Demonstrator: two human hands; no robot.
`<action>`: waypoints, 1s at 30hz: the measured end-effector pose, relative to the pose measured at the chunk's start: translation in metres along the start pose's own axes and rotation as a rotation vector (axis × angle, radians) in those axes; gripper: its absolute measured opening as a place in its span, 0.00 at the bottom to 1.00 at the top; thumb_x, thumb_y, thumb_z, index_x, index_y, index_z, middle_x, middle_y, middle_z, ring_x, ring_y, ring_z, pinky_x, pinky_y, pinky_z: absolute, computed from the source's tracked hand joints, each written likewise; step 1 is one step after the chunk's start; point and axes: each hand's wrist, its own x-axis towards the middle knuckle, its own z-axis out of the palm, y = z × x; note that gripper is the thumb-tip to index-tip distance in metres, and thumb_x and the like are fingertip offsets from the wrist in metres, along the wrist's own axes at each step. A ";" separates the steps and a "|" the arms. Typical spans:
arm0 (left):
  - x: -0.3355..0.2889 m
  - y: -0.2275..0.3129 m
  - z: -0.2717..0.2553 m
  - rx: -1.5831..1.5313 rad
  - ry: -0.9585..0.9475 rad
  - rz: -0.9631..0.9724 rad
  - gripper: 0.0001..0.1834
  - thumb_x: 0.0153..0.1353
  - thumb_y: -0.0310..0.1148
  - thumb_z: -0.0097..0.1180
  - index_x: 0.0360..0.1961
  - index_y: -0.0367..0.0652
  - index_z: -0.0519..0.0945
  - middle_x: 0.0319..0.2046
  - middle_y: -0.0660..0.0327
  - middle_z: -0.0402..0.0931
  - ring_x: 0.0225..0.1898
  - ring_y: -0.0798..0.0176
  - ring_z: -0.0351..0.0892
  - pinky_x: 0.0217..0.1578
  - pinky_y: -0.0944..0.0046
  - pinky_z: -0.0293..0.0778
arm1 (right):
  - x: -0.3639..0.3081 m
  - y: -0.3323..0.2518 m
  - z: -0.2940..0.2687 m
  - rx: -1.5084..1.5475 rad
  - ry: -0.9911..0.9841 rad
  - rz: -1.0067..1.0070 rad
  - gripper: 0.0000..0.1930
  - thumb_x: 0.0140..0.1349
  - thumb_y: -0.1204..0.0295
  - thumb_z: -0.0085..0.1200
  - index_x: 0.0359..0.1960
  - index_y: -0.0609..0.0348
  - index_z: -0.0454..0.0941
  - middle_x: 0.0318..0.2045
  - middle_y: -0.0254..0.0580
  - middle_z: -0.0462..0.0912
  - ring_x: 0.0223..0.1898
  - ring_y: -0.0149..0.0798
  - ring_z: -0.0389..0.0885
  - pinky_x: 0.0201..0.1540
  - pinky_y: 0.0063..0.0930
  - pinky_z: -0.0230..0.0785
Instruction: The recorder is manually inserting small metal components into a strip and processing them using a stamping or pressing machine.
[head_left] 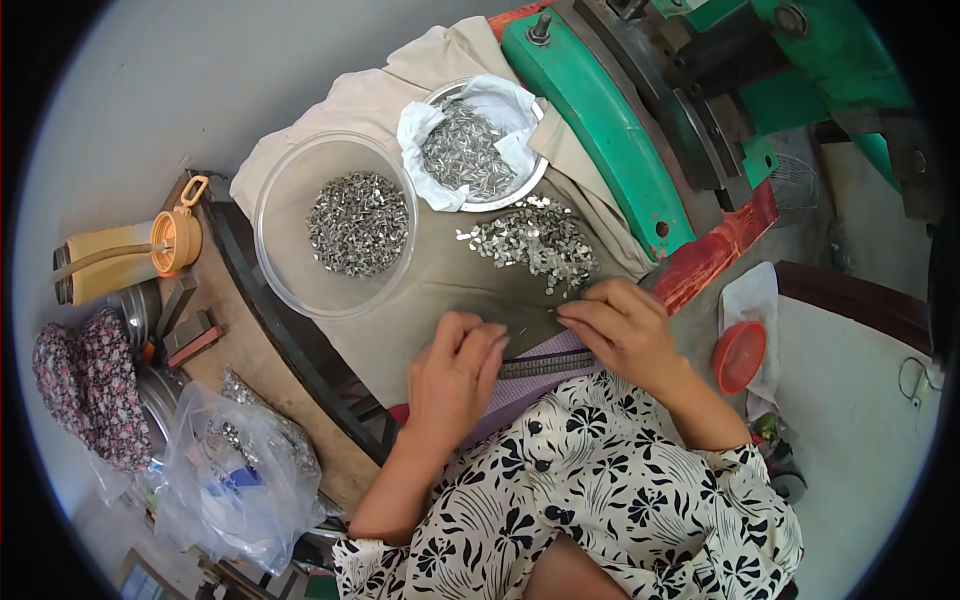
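Observation:
My left hand [455, 372] is closed, thumb and fingertips pressed together above the beige cloth; whatever they may pinch is too small to make out. To its right, my right hand [628, 330] is also closed in a pinch, fingertips at the near edge of a loose pile of small flat metal pieces [535, 243]. Between the hands, close to my body, a dark ridged strip [547, 365] lies on a purple patterned cloth [560, 343]. Beyond the pile, a metal bowl [540, 165] lined with white cloth holds thin shiny metal pins [467, 152].
A clear round tub [283, 265] with small metal parts [358, 225] stands at left. A green machine [600, 130] fills the far right. Beside the table are a red basket [740, 357], plastic bags [235, 480], and a yellow bottle [110, 265] with an orange lid.

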 end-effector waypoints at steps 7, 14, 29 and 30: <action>0.038 -0.005 0.011 0.109 0.120 0.034 0.08 0.61 0.27 0.61 0.42 0.44 0.80 0.37 0.58 0.74 0.30 0.51 0.81 0.29 0.52 0.77 | 0.008 -0.006 0.009 -0.154 -0.076 -0.047 0.10 0.46 0.74 0.70 0.31 0.53 0.83 0.27 0.33 0.75 0.28 0.38 0.77 0.30 0.32 0.70; 0.057 -0.013 0.020 0.218 0.109 0.099 0.06 0.62 0.30 0.60 0.35 0.42 0.75 0.34 0.58 0.71 0.25 0.51 0.80 0.25 0.54 0.77 | 0.002 -0.009 0.006 -0.146 -0.007 -0.108 0.10 0.45 0.74 0.70 0.30 0.54 0.82 0.27 0.33 0.76 0.28 0.38 0.77 0.31 0.31 0.68; 0.002 -0.012 -0.007 0.315 0.031 -0.005 0.08 0.58 0.30 0.64 0.31 0.44 0.75 0.30 0.60 0.70 0.25 0.54 0.79 0.25 0.54 0.76 | 0.005 -0.015 0.014 -0.027 -0.072 -0.120 0.12 0.45 0.72 0.71 0.34 0.51 0.85 0.29 0.32 0.76 0.30 0.37 0.76 0.31 0.31 0.66; 0.003 -0.012 -0.008 0.318 0.034 -0.003 0.08 0.58 0.30 0.64 0.31 0.44 0.75 0.30 0.60 0.70 0.25 0.54 0.79 0.25 0.54 0.76 | 0.006 -0.015 0.016 -0.053 -0.094 -0.137 0.12 0.46 0.72 0.71 0.34 0.50 0.85 0.30 0.31 0.76 0.31 0.37 0.76 0.31 0.31 0.66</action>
